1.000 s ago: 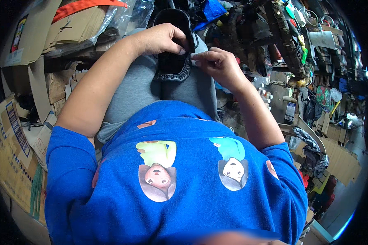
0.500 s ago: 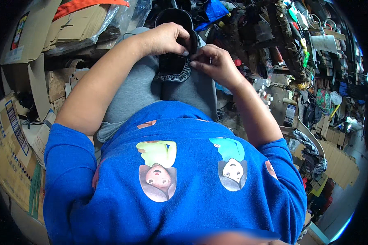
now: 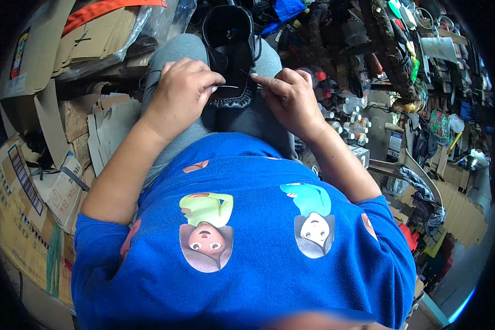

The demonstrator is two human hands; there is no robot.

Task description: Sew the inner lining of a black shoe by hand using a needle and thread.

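A black shoe (image 3: 237, 60), or its upper, rests on my lap between my knees, its opening turned away from me. The edge nearest me is puckered with a row of stitches. My left hand (image 3: 184, 93) is closed beside the shoe's left side, pinching a thin pale needle (image 3: 228, 86) that points right across the dark material. At the right edge, my right hand (image 3: 292, 99) has its index finger stretched against the rim and the thumb bent below it, apparently gripping the edge. Its other fingers are curled. Any thread is too fine to follow.
Flattened cardboard and boxes (image 3: 25, 203) crowd the left side. Plastic-wrapped cardboard sheets (image 3: 102, 38) lie at the far left. Small clear bottles (image 3: 355, 124) stand to the right of my right forearm. Tools and clutter (image 3: 407, 60) fill the far right.
My left hand has drawn back toward me and left, out of the shoe, and the needle now shows. My right hand stays at the right edge, its index finger straighter.
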